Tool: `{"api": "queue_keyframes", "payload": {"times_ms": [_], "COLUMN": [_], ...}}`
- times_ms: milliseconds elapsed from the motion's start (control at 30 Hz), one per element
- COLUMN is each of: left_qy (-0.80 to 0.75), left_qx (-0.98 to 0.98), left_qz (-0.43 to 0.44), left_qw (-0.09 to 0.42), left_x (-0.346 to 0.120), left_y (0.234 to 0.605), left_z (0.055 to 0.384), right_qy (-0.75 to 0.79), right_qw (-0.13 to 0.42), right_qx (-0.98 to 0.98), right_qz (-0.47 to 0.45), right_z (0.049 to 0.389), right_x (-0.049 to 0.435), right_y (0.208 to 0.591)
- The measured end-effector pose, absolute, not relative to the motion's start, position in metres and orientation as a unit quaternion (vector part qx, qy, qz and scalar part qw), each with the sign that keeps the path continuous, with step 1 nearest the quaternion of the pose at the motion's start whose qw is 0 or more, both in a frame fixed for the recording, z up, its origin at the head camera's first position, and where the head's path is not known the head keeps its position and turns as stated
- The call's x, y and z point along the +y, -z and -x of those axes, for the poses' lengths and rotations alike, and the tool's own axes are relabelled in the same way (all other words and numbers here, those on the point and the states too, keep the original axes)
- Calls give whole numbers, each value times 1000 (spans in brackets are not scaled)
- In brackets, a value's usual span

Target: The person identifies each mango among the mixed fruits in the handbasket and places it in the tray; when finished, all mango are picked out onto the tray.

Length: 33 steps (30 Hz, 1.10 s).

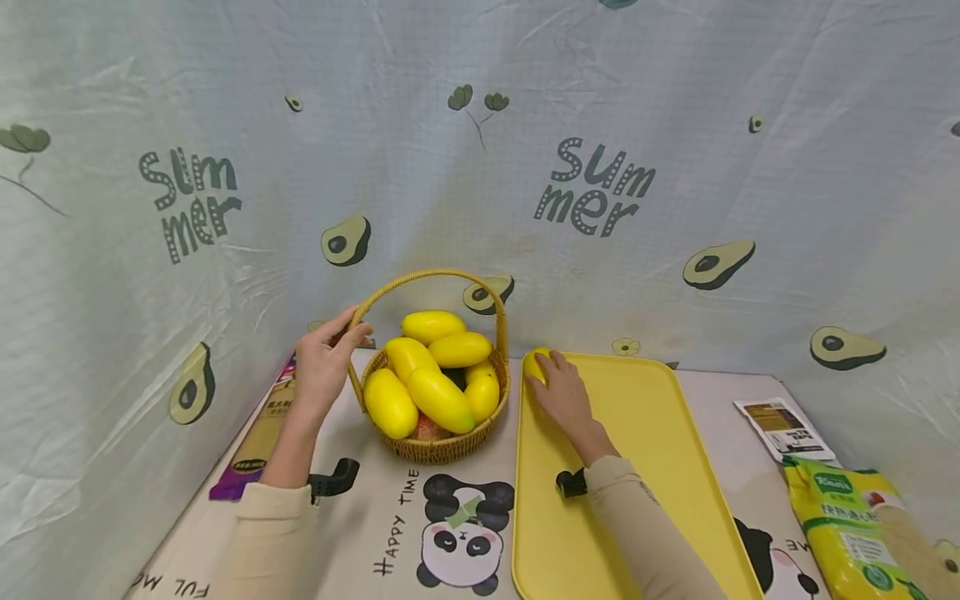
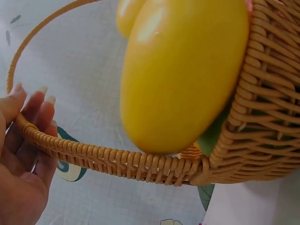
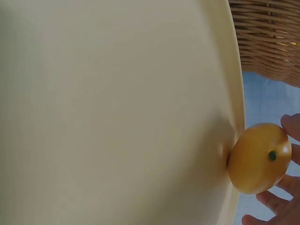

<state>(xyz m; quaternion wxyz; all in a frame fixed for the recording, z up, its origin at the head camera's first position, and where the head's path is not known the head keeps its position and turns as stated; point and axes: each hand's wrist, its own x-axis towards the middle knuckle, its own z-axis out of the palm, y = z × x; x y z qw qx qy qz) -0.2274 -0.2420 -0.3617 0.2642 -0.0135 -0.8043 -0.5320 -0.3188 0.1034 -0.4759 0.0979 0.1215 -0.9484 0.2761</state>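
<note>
At the left side of the wicker basket (image 1: 435, 450), my left hand (image 1: 327, 360) holds the arched handle (image 2: 89, 152), thumb on one side and fingers on the other. Several yellow mangoes (image 1: 441, 400) are heaped in the basket, with a reddish fruit (image 1: 429, 429) partly hidden beneath them. My right hand (image 1: 562, 396) grips a single mango (image 3: 259, 158) at the far left corner of the yellow tray (image 1: 637, 433). In the right wrist view its fingertips lie round the mango, which sits against the tray's rim.
A purple and gold packet (image 1: 262, 425) lies left of the basket, partly behind my left arm. To the right of the tray are a small white and brown pouch (image 1: 783, 429) and a yellow Knorr bag (image 1: 855, 525). A printed curtain (image 1: 420, 183) stands behind the table.
</note>
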Motion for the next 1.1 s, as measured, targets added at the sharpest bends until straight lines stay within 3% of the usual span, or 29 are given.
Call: {"api": "queue_keyframes", "payload": {"times_ms": [533, 1100], "left_qy": [551, 593], "left_qx": [-792, -759], "left_qz": [14, 13], "left_qw": [263, 269], "left_x": [-241, -233], "left_y": [365, 358], "left_z": [227, 227], "right_qy": [-344, -355], "right_qw": [99, 100], "right_qx": [-922, -879], "right_qz": [-148, -302], "right_z": [304, 262], "right_x": [106, 63], "right_y": [457, 420]}}
